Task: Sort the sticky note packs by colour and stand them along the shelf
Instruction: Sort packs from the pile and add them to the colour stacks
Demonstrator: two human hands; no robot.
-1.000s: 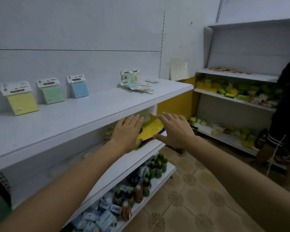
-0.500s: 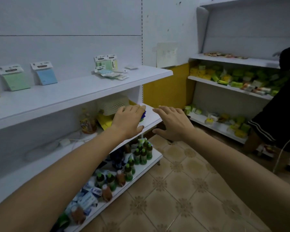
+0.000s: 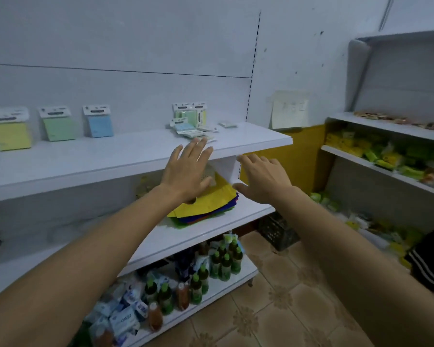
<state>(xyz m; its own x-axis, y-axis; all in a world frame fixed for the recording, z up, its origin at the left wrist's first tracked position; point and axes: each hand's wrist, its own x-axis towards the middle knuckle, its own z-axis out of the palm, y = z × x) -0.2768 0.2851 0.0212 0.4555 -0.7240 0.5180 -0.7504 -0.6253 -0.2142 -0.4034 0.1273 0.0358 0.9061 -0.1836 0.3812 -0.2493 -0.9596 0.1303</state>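
Left hand [image 3: 186, 171] and right hand [image 3: 261, 181], spread and empty, have been raised toward the loose pile [image 3: 193, 130]; one pack should be pinched.

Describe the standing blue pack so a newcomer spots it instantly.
Find the white top shelf on the left wall. Three packs stand apart along its back. The blue pack is the rightmost, after the yellow pack and green pack.

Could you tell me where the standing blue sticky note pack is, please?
In the head view, the blue pack stands on the top shelf, left of centre, between the green pack on its left and the loose pile further right.
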